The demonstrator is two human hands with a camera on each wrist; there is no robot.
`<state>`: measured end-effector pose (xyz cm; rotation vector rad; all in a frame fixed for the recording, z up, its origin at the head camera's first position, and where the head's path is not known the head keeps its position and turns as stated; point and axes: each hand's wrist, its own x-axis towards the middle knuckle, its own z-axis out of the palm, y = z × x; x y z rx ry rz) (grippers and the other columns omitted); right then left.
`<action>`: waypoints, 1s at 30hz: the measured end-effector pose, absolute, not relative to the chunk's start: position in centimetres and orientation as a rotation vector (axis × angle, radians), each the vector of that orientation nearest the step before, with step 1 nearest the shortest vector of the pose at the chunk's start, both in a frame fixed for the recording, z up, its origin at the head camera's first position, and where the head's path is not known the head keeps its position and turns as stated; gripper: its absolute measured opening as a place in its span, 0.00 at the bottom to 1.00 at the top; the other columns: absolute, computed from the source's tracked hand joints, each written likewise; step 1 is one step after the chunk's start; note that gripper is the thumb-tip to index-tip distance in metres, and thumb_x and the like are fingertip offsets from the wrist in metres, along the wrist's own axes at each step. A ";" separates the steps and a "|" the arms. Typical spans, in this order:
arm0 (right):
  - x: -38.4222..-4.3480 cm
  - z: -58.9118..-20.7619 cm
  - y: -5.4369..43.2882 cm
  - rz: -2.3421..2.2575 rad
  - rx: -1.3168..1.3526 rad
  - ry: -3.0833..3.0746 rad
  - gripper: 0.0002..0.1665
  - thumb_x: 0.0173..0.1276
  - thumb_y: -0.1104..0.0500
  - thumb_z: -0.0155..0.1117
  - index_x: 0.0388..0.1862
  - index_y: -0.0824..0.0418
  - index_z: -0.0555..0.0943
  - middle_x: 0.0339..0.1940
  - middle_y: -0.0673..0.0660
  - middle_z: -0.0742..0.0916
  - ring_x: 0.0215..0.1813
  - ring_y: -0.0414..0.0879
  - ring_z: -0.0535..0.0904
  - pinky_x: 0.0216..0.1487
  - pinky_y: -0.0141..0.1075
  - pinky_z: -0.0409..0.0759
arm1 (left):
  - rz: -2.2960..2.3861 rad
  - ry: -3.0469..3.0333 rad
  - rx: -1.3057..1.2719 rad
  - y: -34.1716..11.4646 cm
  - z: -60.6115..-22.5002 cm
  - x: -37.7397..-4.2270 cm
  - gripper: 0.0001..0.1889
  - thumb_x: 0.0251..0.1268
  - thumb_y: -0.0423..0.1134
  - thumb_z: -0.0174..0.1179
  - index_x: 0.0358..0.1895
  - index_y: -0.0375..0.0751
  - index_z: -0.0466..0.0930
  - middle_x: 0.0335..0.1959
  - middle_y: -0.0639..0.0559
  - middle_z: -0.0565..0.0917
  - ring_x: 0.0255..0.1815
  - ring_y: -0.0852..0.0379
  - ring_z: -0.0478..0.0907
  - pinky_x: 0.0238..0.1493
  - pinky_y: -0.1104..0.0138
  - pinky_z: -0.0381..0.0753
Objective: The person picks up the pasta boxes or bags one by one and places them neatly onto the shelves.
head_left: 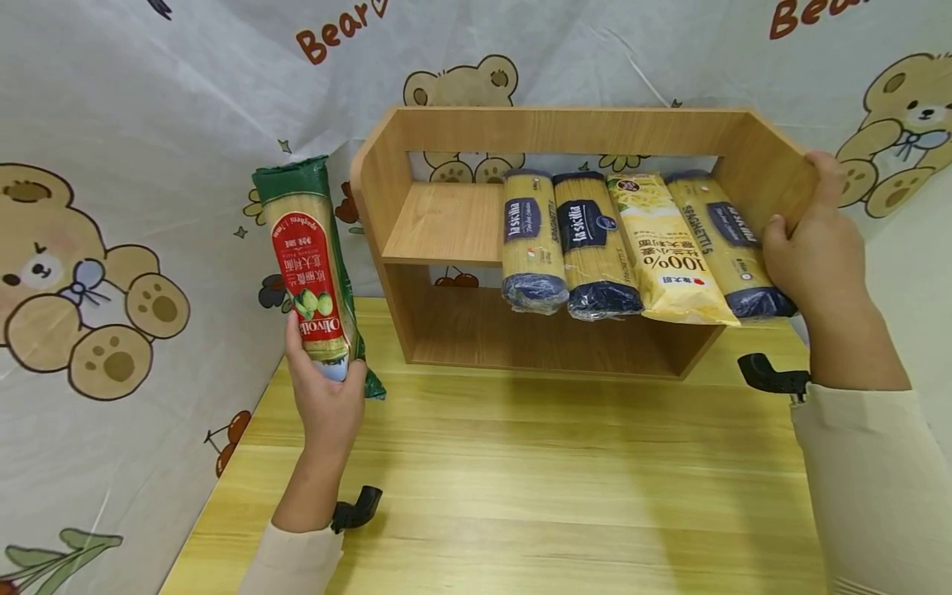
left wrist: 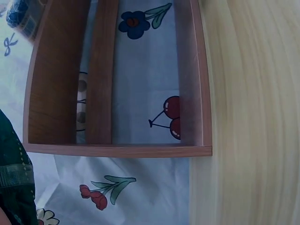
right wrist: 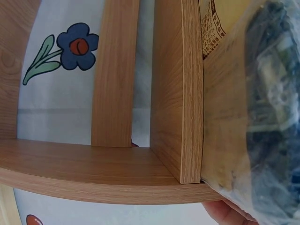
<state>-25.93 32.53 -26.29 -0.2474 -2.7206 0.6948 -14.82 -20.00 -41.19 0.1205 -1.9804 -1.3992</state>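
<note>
In my left hand is a spaghetti pack with a green end and a red label, gripped near its lower end between fingers and thumb. The pack stands left of a wooden shelf, clear of the tabletop in the head view; only its green wrapper shows in the left wrist view. My right hand grips the shelf's right side panel. Close by its thumb lies a blue-labelled spaghetti pack. In the right wrist view, fingers show below the panel edge.
Along the upper board sit two more blue-labelled spaghetti packs and a yellow pasta pack. Their ends overhang the board's front edge. Bare board shows at the left. The shelf stands on a wooden table before a bear-patterned cloth.
</note>
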 end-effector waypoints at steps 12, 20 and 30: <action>-25.8 -26.3 32.5 0.685 -0.236 -2.714 0.43 0.75 0.50 0.39 0.79 0.40 0.30 0.56 0.88 0.73 0.54 0.81 0.73 0.55 0.70 0.69 | -1.299 -1.948 -0.053 -19.0 -39.7 -14.3 0.52 0.54 0.21 0.61 0.81 0.58 0.47 0.75 0.54 0.62 0.69 0.58 0.62 0.65 0.62 0.68; -25.7 -26.2 32.4 0.683 -0.236 -2.710 0.43 0.75 0.50 0.39 0.80 0.40 0.30 0.56 0.88 0.74 0.54 0.81 0.73 0.57 0.70 0.69 | -1.242 -1.982 -0.121 -17.9 -39.0 -14.0 0.52 0.50 0.22 0.65 0.80 0.48 0.49 0.75 0.47 0.63 0.70 0.54 0.63 0.64 0.54 0.71; -25.7 -26.2 32.5 0.697 -0.240 -2.716 0.43 0.75 0.49 0.39 0.80 0.40 0.30 0.56 0.88 0.73 0.55 0.81 0.72 0.57 0.70 0.69 | -1.176 -2.083 -0.160 -16.5 -39.4 -14.1 0.52 0.52 0.23 0.66 0.80 0.53 0.52 0.67 0.36 0.67 0.65 0.51 0.67 0.56 0.52 0.77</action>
